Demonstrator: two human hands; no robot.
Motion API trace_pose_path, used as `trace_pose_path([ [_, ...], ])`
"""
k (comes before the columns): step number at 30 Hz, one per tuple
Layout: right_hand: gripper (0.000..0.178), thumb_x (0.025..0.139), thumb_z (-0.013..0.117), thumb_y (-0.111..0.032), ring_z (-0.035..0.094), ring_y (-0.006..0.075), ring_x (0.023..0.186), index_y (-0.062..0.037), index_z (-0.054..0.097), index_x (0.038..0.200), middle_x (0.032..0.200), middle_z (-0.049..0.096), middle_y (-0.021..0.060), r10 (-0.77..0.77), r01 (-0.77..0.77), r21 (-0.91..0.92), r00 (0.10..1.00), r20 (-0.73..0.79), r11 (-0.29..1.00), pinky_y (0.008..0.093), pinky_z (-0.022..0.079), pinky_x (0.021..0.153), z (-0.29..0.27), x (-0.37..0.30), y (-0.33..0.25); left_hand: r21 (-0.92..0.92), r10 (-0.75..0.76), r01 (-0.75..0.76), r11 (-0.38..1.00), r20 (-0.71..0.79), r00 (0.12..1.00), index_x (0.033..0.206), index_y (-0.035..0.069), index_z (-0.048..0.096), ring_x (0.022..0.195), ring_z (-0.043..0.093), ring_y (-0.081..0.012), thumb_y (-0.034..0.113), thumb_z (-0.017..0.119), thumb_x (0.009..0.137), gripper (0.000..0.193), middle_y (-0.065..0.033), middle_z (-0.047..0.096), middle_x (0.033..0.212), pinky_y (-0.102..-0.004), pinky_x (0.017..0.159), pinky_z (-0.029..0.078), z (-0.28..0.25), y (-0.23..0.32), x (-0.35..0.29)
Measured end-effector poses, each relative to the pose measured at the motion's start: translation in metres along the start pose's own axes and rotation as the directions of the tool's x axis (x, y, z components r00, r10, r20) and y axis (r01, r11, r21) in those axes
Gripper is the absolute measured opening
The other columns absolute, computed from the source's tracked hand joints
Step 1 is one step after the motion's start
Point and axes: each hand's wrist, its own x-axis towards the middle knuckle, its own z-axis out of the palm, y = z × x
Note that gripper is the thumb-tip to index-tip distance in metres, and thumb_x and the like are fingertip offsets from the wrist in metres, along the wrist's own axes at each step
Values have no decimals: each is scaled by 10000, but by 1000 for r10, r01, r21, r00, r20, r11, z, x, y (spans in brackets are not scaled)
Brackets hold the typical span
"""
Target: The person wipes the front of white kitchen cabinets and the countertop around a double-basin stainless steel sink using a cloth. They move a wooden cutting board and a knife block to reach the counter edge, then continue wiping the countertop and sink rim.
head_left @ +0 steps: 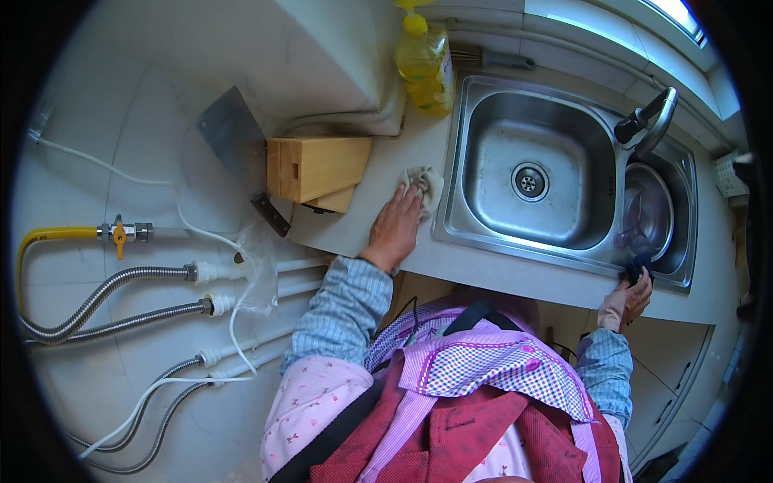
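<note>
Left grip (394, 229): laid flat over the cloth with the fingers extended, open rather than clenched.
Cloth (428, 191): a rumpled greyish-beige piece under the left fingertips, on the pale surface (354, 224) just left of the sink.
Right grip (635, 298): fingers curled closed on a small dark item (641, 264) at the sink's front edge; what kind of item is too hidden to tell.
Double-basin sink (444, 211): stainless steel, between the two grips, with a round drain strainer (531, 183) in the larger left basin.
Round metallic bowl (662, 211): in the smaller right basin.
Faucet (662, 122): behind the basins, its curved spout over the right one.
Pump bottle (425, 76): filled with yellow liquid, upright near the sink's back left corner.
Brush (495, 59): lying behind the sink, beside the bottle.
Wooden knife block (322, 167): left of the cloth, near the surface's edge.
Cleaver (231, 129): broad blade and dark handle, just left of the block.
Pipework: yellow hose (60, 233) with an orange-handled valve (119, 233), corrugated metal hoses (129, 281) below, far left.
</note>
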Motion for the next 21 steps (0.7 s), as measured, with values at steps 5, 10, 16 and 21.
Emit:
trace_pose_path([
  [5, 496, 946, 667, -117, 458, 322, 1319, -206, 471, 1393, 1424, 489, 83, -18, 18, 0, 1000, 4, 1000, 447, 393, 1105, 2, 0, 4, -4, -57, 57, 998, -13, 998, 1418, -3, 493, 1460, 337, -364, 110, 515, 968, 464, -167, 396, 1560, -427, 1174, 335, -3, -14, 105],
  [10, 484, 961, 648, -133, 456, 332, 1318, -207, 467, 1403, 1422, 493, 88, -59, 58, -20, 998, -27, 998, 461, 391, 1096, 7, 0, 8, -15, -98, 97, 995, -42, 994, 1412, 20, 507, 1461, 334, -352, 120, 490, 983, 441, -140, 406, 1553, -413, 1173, 335, 3, -17, 130],
  [16, 482, 962, 652, -140, 461, 334, 1316, -208, 470, 1403, 1425, 496, 91, -41, 41, -3, 999, -35, 999, 465, 390, 1098, 9, 0, 9, -50, 29, -33, 998, -88, 996, 1362, -22, 546, 1406, 417, -376, 68, 517, 942, 430, -182, 477, 1491, -449, 1132, 390, -3, -4, 25],
  [21, 470, 963, 651, -140, 461, 331, 1322, -209, 479, 1395, 1426, 499, 87, -32, 32, 8, 999, -32, 999, 462, 390, 1100, 8, 1, 8, 2, -117, 117, 993, 104, 988, 1410, -5, 513, 1453, 363, -353, 79, 474, 957, 462, -158, 426, 1547, -424, 1164, 346, -7, -4, -65],
])
